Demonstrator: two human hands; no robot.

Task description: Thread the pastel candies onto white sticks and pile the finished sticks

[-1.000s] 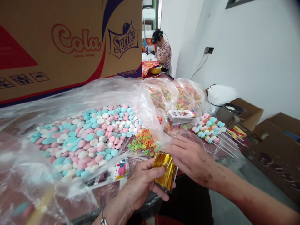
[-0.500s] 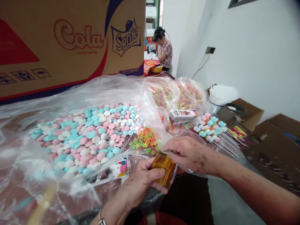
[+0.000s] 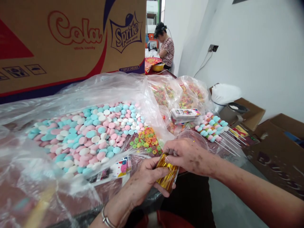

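Observation:
My left hand (image 3: 142, 183) grips a small clear packet of gold twist ties (image 3: 167, 174) at the table's front edge. My right hand (image 3: 187, 155) rests over the packet's top end, fingertips pinching at the ties. Just beyond the hands lies a small heap of coloured ring candies (image 3: 147, 142). To the left, pink, blue and white marshmallow discs (image 3: 90, 133) spread over a big clear plastic sheet. A printed card (image 3: 118, 169) lies near my left hand.
A large Cola and Sprite carton (image 3: 71, 38) stands behind the sweets. Bags of coloured rings (image 3: 182, 95), a stack of printed cards (image 3: 185, 114) and finished marshmallow skewers (image 3: 213, 128) lie to the right. Cardboard boxes (image 3: 277, 148) sit on the floor. Another person (image 3: 166, 50) works at the far end.
My right hand has come down from beside the packet onto its top end and pinches there. My left hand has tilted the packet slightly. The view shifted a little.

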